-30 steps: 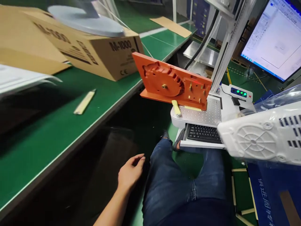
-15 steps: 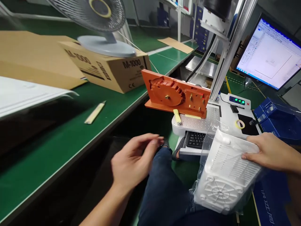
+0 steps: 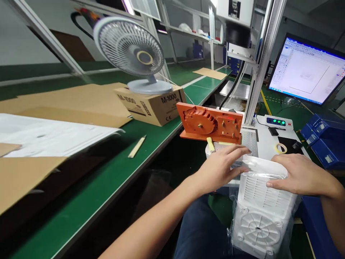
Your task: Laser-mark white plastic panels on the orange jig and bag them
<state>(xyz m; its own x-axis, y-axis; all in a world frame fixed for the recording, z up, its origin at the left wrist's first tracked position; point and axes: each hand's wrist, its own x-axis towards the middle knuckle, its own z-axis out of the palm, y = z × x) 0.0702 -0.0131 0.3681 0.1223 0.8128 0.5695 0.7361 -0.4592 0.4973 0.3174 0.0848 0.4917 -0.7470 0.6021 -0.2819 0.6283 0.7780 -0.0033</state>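
A white plastic housing (image 3: 258, 216) with slots and a round ribbed pattern stands over the lap, partly inside a clear plastic bag. My right hand (image 3: 302, 174) grips its upper right edge, thumb on the front face. At the upper left corner of the housing is my left hand (image 3: 223, 165), its fingers apart around the edge of the bag. Whether its fingertips touch the plastic is hard to tell. Behind the hands, an orange fixture (image 3: 201, 124) with a round recess stands upright on the perforated plate (image 3: 250, 141) of the machine.
A fan (image 3: 129, 46) stands on a cardboard box (image 3: 156, 108) on the green bench (image 3: 118, 172). White panels (image 3: 54, 133) and cardboard lie at the left. A monitor (image 3: 307, 72), tape roll (image 3: 280, 148) and blue bins (image 3: 323, 140) are at the right.
My left hand has moved right and up to the housing, and its fingers have parted. The housing now hangs more upright in my right hand. The view has shifted up and left.
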